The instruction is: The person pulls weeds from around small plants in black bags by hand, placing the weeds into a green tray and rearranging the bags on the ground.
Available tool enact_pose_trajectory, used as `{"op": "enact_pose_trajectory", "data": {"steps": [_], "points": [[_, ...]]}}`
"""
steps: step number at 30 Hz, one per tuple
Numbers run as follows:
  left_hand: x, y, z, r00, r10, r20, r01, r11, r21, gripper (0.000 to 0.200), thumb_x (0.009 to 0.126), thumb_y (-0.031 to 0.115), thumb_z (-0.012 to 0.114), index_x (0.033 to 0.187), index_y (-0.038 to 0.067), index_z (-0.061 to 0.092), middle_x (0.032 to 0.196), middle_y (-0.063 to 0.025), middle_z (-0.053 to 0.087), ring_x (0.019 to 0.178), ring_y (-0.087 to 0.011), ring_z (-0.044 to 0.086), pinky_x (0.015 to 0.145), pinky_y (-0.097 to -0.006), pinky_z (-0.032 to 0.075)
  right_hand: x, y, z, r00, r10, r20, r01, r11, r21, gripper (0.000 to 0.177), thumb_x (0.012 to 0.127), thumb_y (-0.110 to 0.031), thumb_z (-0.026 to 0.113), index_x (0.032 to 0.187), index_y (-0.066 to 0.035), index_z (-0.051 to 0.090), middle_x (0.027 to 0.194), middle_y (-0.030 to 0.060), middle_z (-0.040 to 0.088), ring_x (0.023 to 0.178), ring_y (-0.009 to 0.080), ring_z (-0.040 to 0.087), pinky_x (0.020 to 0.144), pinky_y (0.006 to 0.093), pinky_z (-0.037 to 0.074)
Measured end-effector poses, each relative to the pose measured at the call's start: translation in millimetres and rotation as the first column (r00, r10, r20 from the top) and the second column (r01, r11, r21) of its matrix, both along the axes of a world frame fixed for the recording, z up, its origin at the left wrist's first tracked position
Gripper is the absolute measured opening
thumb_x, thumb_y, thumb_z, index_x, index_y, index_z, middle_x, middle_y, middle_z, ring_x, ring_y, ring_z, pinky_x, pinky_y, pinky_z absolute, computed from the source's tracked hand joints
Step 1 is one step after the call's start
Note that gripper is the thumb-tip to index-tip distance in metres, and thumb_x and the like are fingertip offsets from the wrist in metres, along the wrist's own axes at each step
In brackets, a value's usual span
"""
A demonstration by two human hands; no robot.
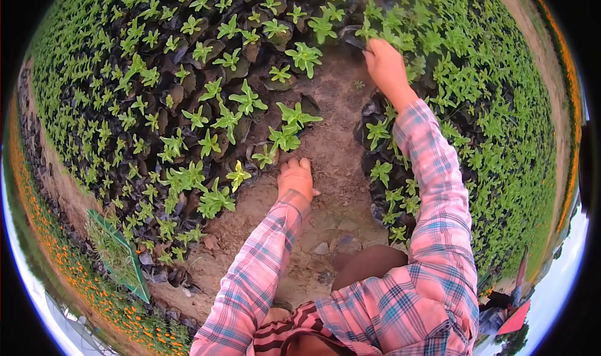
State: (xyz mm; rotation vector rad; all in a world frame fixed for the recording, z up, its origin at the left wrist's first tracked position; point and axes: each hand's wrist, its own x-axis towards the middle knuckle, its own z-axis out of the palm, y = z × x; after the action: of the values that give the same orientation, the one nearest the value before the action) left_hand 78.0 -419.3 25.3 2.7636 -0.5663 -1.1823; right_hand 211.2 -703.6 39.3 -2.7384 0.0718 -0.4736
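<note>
My right hand [383, 65] reaches far forward, its fingers closed on the edge of a black nursery bag [354, 38]. That bag stands at the front of the right-hand block of plants, with a green seedling [322, 27] close beside it. Nearer to me, my left hand [295, 178] is low over the bare soil, fingers curled down and thumb to the side; anything under them is hidden. Just ahead of it grow a small seedling [265, 156] and a larger leafy seedling [285, 137] in dark bags.
Several rows of bagged seedlings [213, 144] fill the left, and a denser block [482, 87] the right. A strip of bare soil [338, 112] runs between. A green-edged tray [119, 256] lies at lower left, near orange flowers [94, 287]. Another person [498, 312] is at lower right.
</note>
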Motion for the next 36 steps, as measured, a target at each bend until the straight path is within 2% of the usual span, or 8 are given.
{"op": "enact_pose_trajectory", "data": {"steps": [7,10,16,18,21,25,28,36], "points": [[-4.2,-3.2,-3.4,0.999,-0.003,0.046,0.002,0.999,0.032,0.073,0.053,0.037,0.085,0.105,0.008,0.044,0.109,-0.0103,0.045,0.105,-0.0293,0.048,0.081,-0.0388,0.048,-43.5,28.3,30.3,0.883,0.408,-0.231,-0.443,0.887,-0.128,0.021,0.073,-0.002,0.054,0.093,-0.007,0.053,0.083,0.0090,0.055,0.069,0.0288,0.060,0.058,0.0375,0.051],[-7.7,-3.8,-4.5,0.997,-0.002,0.079,0.000,1.000,0.024,0.072,0.052,0.037,0.085,0.104,0.008,0.044,0.108,-0.0103,0.045,0.104,-0.0292,0.049,0.080,-0.0389,0.048,-43.9,42.1,0.2,0.838,0.490,-0.241,-0.502,0.865,0.010,0.017,0.073,-0.001,0.053,0.089,-0.006,0.052,0.085,0.0107,0.054,0.074,0.0296,0.060,0.064,0.0401,0.051],[-1.7,-7.7,-1.1,0.999,0.011,0.033,-0.013,0.998,0.054,0.075,0.051,0.036,0.086,0.107,0.008,0.044,0.111,-0.0124,0.046,0.105,-0.0306,0.048,0.083,-0.0398,0.048,-4.9,3.6,16.1,0.994,-0.111,-0.006,0.105,0.915,0.391,0.028,0.079,-0.003,0.058,0.107,-0.004,0.056,0.095,0.0165,0.057,0.079,0.0358,0.060,0.071,0.0395,0.050],[0.5,-11.5,1.2,0.999,0.033,-0.006,-0.032,0.996,0.078,0.077,0.051,0.035,0.087,0.110,0.006,0.045,0.113,-0.0142,0.046,0.108,-0.0320,0.047,0.086,-0.0400,0.047,24.1,-8.8,8.3,0.976,-0.183,0.116,0.177,0.982,0.065,0.026,0.079,-0.006,0.060,0.105,-0.004,0.056,0.092,0.0173,0.057,0.080,0.0375,0.058,0.074,0.0417,0.048],[0.1,-9.8,0.4,0.999,0.032,-0.008,-0.031,0.995,0.097,0.077,0.052,0.034,0.087,0.110,0.006,0.045,0.113,-0.0141,0.046,0.108,-0.0321,0.048,0.086,-0.0404,0.046,50.9,-24.6,-16.6,0.972,-0.187,-0.140,0.186,0.982,-0.024,0.018,0.078,-0.004,0.059,0.096,-0.002,0.056,0.096,0.0208,0.056,0.083,0.0385,0.058,0.075,0.0447,0.047],[-1.7,-9.5,-0.7,0.999,0.033,0.013,-0.034,0.997,0.074,0.077,0.052,0.034,0.087,0.110,0.006,0.044,0.114,-0.0148,0.045,0.109,-0.0323,0.047,0.087,-0.0407,0.046,55.4,-41.3,-27.7,0.969,-0.184,-0.163,0.181,0.983,-0.032,0.013,0.078,-0.006,0.058,0.090,-0.003,0.053,0.094,0.0206,0.057,0.083,0.0390,0.057,0.074,0.0448,0.047],[-2.0,-9.7,-1.1,0.999,0.042,-0.014,-0.041,0.995,0.093,0.078,0.053,0.034,0.087,0.111,0.006,0.043,0.115,-0.0150,0.045,0.110,-0.0325,0.046,0.087,-0.0411,0.047,32.5,-35.4,1.1,1.000,-0.029,0.011,0.029,0.999,0.042,0.009,0.079,-0.004,0.055,0.088,-0.004,0.051,0.090,0.0183,0.056,0.081,0.0389,0.057,0.071,0.0442,0.047],[-1.8,-11.6,-5.0,1.000,0.014,-0.009,-0.013,0.993,0.116,0.079,0.052,0.035,0.087,0.111,0.006,0.043,0.115,-0.0147,0.045,0.109,-0.0331,0.046,0.085,-0.0432,0.047,4.7,-33.2,-1.0,0.874,0.351,-0.335,-0.400,0.912,-0.087,0.030,0.073,0.005,0.051,0.100,-0.008,0.056,0.092,0.0135,0.056,0.088,0.0331,0.058,0.075,0.0395,0.049]]}}
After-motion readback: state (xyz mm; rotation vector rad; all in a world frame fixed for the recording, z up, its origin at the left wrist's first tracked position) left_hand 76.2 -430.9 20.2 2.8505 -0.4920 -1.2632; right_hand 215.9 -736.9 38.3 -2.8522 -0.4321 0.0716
